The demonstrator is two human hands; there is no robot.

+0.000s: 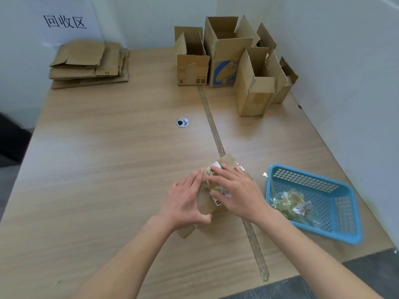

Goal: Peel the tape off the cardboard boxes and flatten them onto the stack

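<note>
At the far left of the light wood-grain table [108,147], against the wall, lies the stack of flattened brown cardboard boxes [89,63], under a white paper sign with black characters [64,21]. Toward the middle of the tabletop sits a round silver cable grommet [182,122], and just to its right a long worn strip [213,134] runs from the far boxes down to the near edge.

Near the front centre, the left hand [185,201] rests on the small brown cardboard box [207,203] with its fingers straight and close together, laid over the box's left side and top, while the thumb hooks round the near lower edge. The box lies under and between both hands, straddling the worn strip, its far corner poking out past the fingertips. The right hand [237,190] lies on top of the box from the right, fingers extended and slightly spread, pressing on the crumpled clear tape [210,171] and white barcode label [225,194] on the upper face; whether it pinches the tape cannot be told.

At the back, right of centre, stand several open brown cardboard boxes [228,59] with flaps up, clustered in the corner. At the near right, just beside the right hand, sits a blue plastic mesh basket [336,212] holding a wad of peeled clear tape with labels [293,203].
</note>
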